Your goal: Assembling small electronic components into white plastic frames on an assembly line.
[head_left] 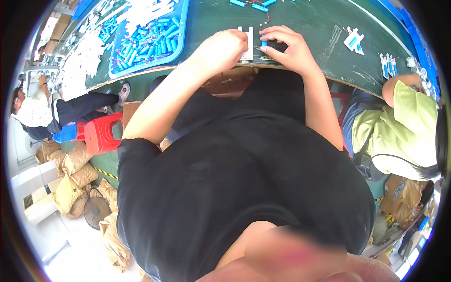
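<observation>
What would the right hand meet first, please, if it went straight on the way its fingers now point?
Probably the white plastic piece at the left hand, just left of the blue cylinder that the right hand holds, though depth is hard to judge.

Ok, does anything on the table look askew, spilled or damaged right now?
Minor oddities: pale scuffs mark the green table right of the right hand; near them, a white plastic piece lies at a slant; and some blue cylinders lie loose farther out, outside the blue tray.
</observation>
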{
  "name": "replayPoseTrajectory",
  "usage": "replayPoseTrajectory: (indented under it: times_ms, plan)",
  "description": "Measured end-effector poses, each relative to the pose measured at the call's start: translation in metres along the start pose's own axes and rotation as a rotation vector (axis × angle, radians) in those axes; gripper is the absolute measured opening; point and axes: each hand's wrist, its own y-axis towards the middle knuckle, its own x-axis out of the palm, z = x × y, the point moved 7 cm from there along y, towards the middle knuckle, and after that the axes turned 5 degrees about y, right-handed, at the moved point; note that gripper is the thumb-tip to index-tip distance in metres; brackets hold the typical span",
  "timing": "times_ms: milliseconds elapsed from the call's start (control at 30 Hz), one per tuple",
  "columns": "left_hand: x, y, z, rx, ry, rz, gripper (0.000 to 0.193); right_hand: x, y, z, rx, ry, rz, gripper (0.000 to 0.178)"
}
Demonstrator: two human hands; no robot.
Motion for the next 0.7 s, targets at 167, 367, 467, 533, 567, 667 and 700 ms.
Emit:
replayPoseTrajectory:
  times_ms: [167, 367, 467, 533, 567, 667, 700]
  plan:
    - [0.005, 0.006, 0.009, 0.027, 0.156, -0.070, 0.009, 0.000, -0.001, 0.005, 0.092, -0.045, 0.043, 0.026]
    - [-0.006, 0.008, 0.017, 0.121, 0.199, 0.000, 0.011, -0.001, -0.001, -0.007, -0.075, -0.350, 0.133, 0.026]
    - [0.002, 0.009, 0.009, 0.096, 0.187, -0.059, 0.014, -0.001, 0.000, -0.007, -0.043, -0.330, 0.119, 0.025]
    - [0.001, 0.008, 0.008, 0.135, 0.171, 0.018, 0.018, -0.002, 0.000, -0.005, -0.039, -0.311, 0.112, 0.024]
    - [0.004, 0.007, 0.005, 0.136, 0.173, 0.019, 0.018, -0.002, -0.001, -0.004, -0.041, -0.311, 0.114, 0.024]
    - [0.002, 0.009, 0.001, 0.117, 0.107, 0.086, 0.022, -0.003, -0.001, -0.001, -0.038, -0.285, 0.107, 0.025]
    - [0.002, 0.011, -0.006, 0.012, 0.035, 0.083, 0.020, -0.003, 0.000, -0.001, -0.031, -0.296, 0.091, 0.026]
